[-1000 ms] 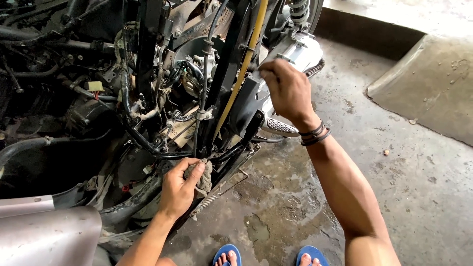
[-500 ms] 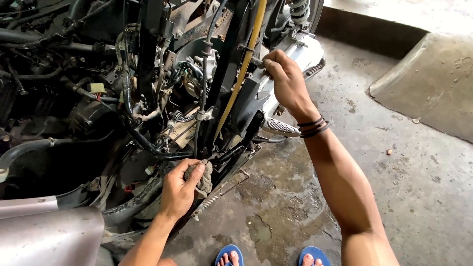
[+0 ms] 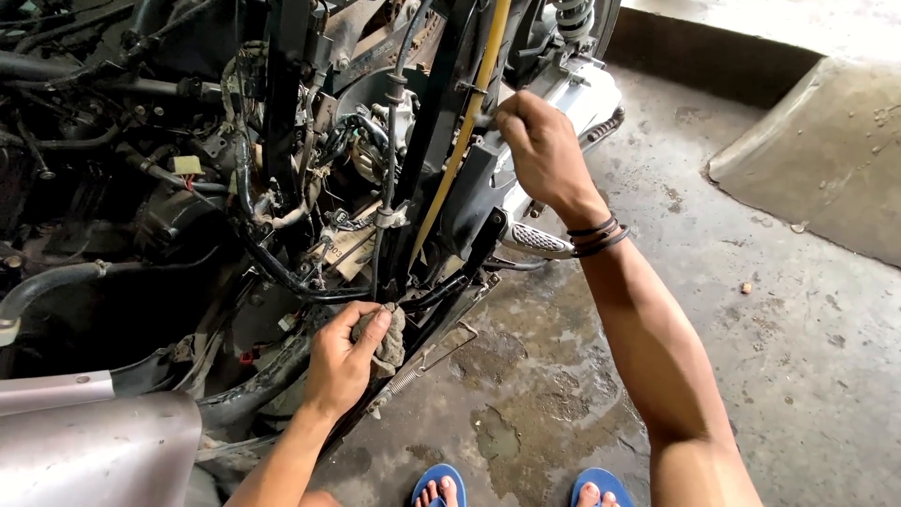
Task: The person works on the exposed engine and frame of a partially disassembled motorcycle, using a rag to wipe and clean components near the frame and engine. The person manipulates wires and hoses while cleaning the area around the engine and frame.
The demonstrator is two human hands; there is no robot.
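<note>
Left hand point(image 3: 343, 361) clutches dirty rag point(image 3: 385, 340); right hand point(image 3: 537, 150) fingertips hidden behind frame.

Bare arms, dark bands point(image 3: 597, 236) around the right wrist, blue flip-flops point(image 3: 441, 485) on both feet

Hoses point(image 3: 272, 263), frame point(image 3: 436, 141) crowd left; floor point(image 3: 770, 310) open right.
</note>
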